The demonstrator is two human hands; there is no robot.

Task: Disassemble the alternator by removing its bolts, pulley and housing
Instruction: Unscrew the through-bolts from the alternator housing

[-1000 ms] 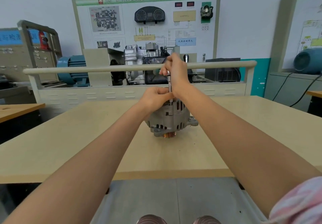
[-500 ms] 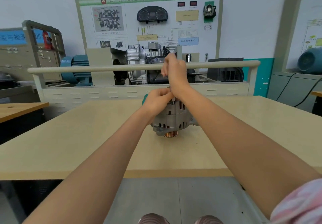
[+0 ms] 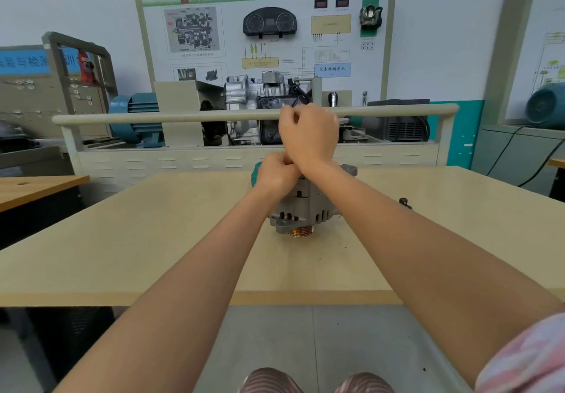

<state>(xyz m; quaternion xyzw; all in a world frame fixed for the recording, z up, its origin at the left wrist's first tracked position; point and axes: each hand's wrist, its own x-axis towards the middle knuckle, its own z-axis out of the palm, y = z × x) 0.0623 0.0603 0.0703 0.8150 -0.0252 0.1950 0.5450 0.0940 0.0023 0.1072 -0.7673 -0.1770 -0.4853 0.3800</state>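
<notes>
A pale wooden desk [image 3: 122, 239] stood in a workshop, with a teaching board [image 3: 266, 35] on the wall behind it and a blue motor [image 3: 134, 114] to the left. The grey alternator [image 3: 305, 209] sat near the middle of the desk with its copper-coloured pulley [image 3: 301, 231] facing down, and a small dark part [image 3: 405, 202] lay on the desk to its right. The left hand [image 3: 276, 174] was curled up on top of the alternator, and the right hand [image 3: 308, 136] was closed in a fist just above it, but what each one held was hidden.
</notes>
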